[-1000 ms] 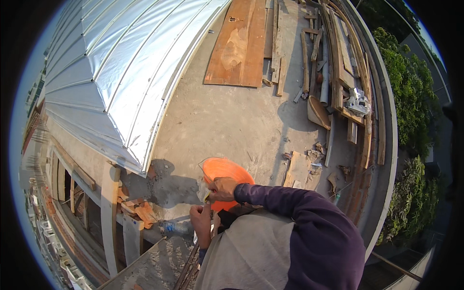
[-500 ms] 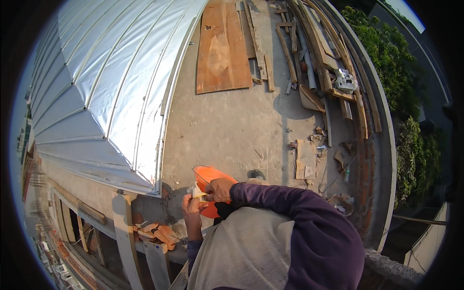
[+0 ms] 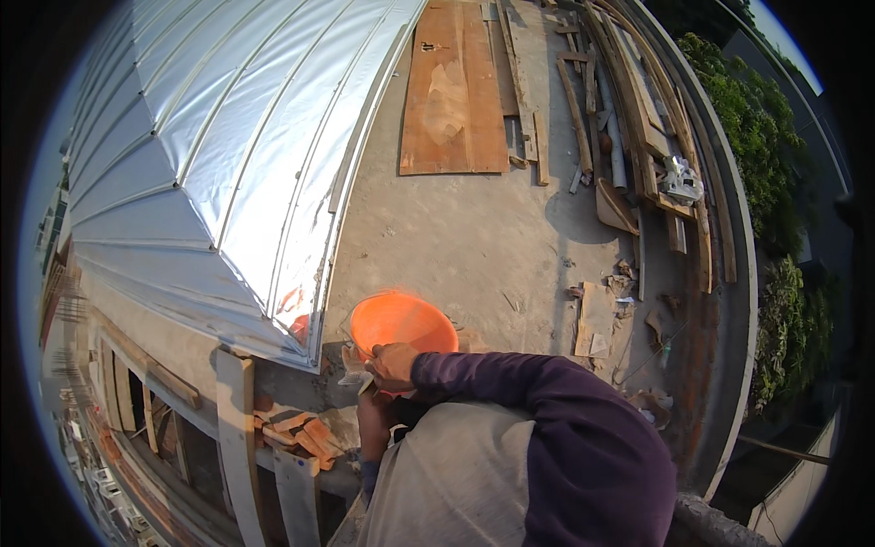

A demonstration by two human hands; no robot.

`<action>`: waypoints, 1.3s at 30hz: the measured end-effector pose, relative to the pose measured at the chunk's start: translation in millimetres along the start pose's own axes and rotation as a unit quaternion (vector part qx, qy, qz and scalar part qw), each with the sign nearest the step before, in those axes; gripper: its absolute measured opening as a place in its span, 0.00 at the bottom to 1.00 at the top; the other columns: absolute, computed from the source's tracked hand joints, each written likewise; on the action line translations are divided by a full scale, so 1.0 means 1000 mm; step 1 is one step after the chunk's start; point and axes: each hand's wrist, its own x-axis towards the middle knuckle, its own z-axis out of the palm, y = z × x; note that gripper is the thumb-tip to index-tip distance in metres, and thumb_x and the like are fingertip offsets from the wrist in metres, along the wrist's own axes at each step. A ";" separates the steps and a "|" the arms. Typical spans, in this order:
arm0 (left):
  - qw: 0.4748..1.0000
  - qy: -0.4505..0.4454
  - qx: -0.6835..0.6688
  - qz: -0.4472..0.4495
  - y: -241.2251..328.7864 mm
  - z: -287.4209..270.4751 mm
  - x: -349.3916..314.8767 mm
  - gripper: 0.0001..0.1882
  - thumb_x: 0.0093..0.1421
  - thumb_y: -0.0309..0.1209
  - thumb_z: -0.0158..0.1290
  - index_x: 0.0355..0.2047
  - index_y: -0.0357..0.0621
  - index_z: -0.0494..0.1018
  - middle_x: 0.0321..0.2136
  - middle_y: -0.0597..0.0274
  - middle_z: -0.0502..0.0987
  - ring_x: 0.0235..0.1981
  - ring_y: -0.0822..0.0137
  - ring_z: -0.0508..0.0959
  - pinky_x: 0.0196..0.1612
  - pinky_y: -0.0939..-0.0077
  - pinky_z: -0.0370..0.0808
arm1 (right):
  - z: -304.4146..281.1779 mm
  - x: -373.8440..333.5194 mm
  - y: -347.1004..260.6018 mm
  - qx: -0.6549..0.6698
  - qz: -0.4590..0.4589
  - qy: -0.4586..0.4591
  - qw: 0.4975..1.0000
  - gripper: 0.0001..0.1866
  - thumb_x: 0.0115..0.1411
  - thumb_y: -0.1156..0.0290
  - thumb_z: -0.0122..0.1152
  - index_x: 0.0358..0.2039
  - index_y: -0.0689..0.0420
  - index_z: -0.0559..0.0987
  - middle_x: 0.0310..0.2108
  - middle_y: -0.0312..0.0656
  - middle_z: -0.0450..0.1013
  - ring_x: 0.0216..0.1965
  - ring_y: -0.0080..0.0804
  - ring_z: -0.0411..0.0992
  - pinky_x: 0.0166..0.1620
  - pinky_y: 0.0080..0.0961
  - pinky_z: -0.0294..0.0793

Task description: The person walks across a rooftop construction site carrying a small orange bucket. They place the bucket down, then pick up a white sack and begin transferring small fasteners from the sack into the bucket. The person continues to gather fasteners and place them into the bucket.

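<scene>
An orange plastic bucket [image 3: 401, 319] stands on the concrete floor before me, its mouth facing up. My right hand [image 3: 394, 365] is closed over the near left part of its rim, fingers curled. Just below it, my left hand [image 3: 374, 410] is closed, partly in shadow. A small pale thing [image 3: 366, 386] shows between the two hands; its kind cannot be made out. Beside them, at the bucket's left, is a whitish crumpled thing [image 3: 352, 363], too blurred to name.
To the left slopes a silvery ribbed roof [image 3: 246, 182]. Ahead lies a plywood sheet [image 3: 451, 118]. Timber planks [image 3: 638, 109] are heaped along the right wall, with a board [image 3: 595, 319] and scraps nearer. Broken bricks [image 3: 314, 438] lie by a post [image 3: 235, 410] at lower left.
The view has shifted, so the surroundings sit farther right. The bucket shows more fully. My hands have moved lower and closer to it, and the pale-and-yellow thing between them is mostly hidden.
</scene>
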 end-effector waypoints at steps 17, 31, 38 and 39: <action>0.956 0.072 -0.071 0.276 0.124 0.031 0.131 0.13 0.59 0.24 0.48 0.42 0.34 0.77 0.36 0.54 0.80 0.38 0.59 0.80 0.40 0.63 0.79 | -0.055 0.125 0.052 0.126 -0.022 -0.029 0.991 0.16 0.57 0.63 0.55 0.39 0.59 0.81 0.41 0.59 0.74 0.44 0.56 0.77 0.48 0.47 0.75; 0.977 -0.065 0.058 0.193 0.164 0.040 0.218 0.21 0.73 0.38 0.43 0.59 0.37 0.65 0.57 0.53 0.71 0.55 0.55 0.73 0.59 0.59 0.70 | -0.115 0.142 0.117 0.185 0.051 0.003 0.981 0.20 0.58 0.57 0.57 0.44 0.56 0.79 0.46 0.57 0.74 0.47 0.55 0.74 0.50 0.46 0.73; 0.972 -0.088 -0.186 0.110 0.191 0.048 0.181 0.23 0.76 0.36 0.37 0.68 0.43 0.58 0.66 0.55 0.65 0.62 0.56 0.69 0.66 0.62 0.65 | -0.040 0.145 0.227 0.174 0.067 0.083 0.979 0.11 0.60 0.64 0.56 0.38 0.56 0.74 0.33 0.46 0.69 0.30 0.41 0.72 0.35 0.36 0.72; 0.974 -0.117 -0.167 0.100 0.187 0.045 0.178 0.23 0.75 0.35 0.37 0.68 0.43 0.58 0.66 0.55 0.65 0.63 0.56 0.69 0.66 0.61 0.66 | -0.025 0.143 0.247 0.260 0.067 0.100 0.958 0.09 0.61 0.66 0.55 0.38 0.57 0.74 0.31 0.44 0.68 0.29 0.39 0.71 0.33 0.35 0.71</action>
